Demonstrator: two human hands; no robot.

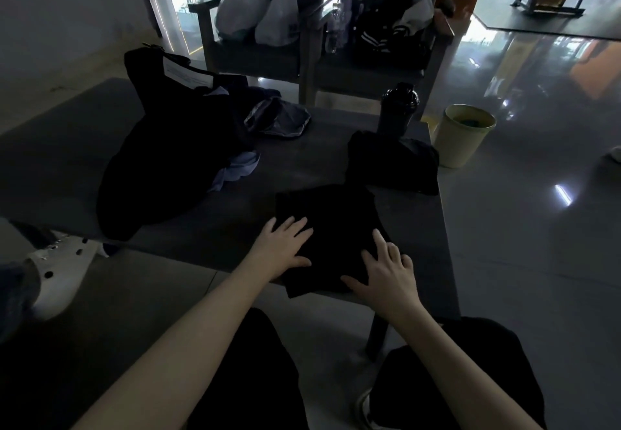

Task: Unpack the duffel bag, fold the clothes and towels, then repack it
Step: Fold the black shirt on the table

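Left grip (285,245) and right grip (386,273) flat on folded black garment (331,224), near edge of surface (302,164).
Fingers (297,223) straight and spread. Black duffel bag (168,161) lies to the left; second dark folded cloth (393,166) behind, just beside a dark bottle (398,110).

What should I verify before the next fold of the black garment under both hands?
1. Left hand and right hand lie flat on the black garment: ok.
2. Garment fully on the table: near corner overhangs the edge, not ok.
3. Garment smooth: too dark, cannot tell.
4. Bare table free between garment and duffel bag: ok.
5. Duffel bag emptied: pale purple cloth spills out, not ok.
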